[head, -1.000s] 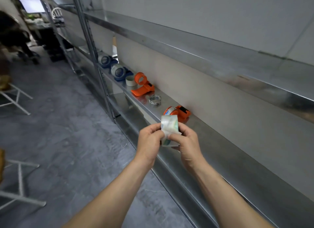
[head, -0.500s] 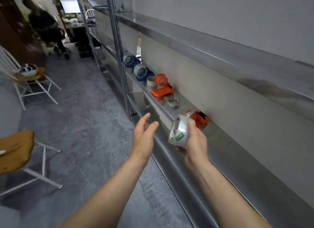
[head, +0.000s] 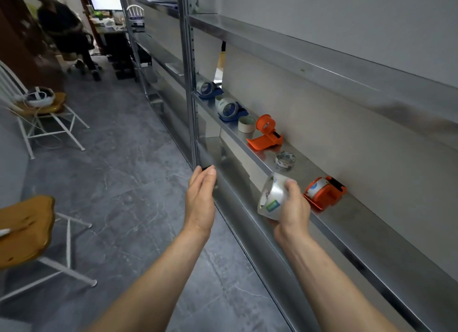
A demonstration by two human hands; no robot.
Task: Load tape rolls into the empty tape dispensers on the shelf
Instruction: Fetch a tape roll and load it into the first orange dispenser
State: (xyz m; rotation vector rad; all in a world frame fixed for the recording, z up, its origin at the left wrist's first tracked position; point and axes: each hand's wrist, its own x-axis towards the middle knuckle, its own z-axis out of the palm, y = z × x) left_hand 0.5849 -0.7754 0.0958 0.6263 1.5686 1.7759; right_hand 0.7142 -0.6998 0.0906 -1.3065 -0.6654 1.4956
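Observation:
My right hand (head: 292,208) grips a clear tape roll (head: 271,198) in front of the metal shelf (head: 371,222). My left hand (head: 200,198) hangs open beside it, fingers straight, holding nothing. On the shelf stand an orange dispenser with a roll in it (head: 324,191), a small clear tape roll (head: 285,159), an empty orange dispenser (head: 266,133), a beige roll (head: 246,124) and two blue dispensers with rolls (head: 229,108), (head: 208,89).
A steel upright post (head: 192,84) divides the shelving. White-legged chairs with wooden seats (head: 24,230), (head: 42,104) stand on the grey floor at left. A person sits at a desk (head: 64,32) in the far background.
Both hands held the clear roll a second ago. My left hand let go and moved away to the left; my right hand keeps the roll. The view swung left along the shelf.

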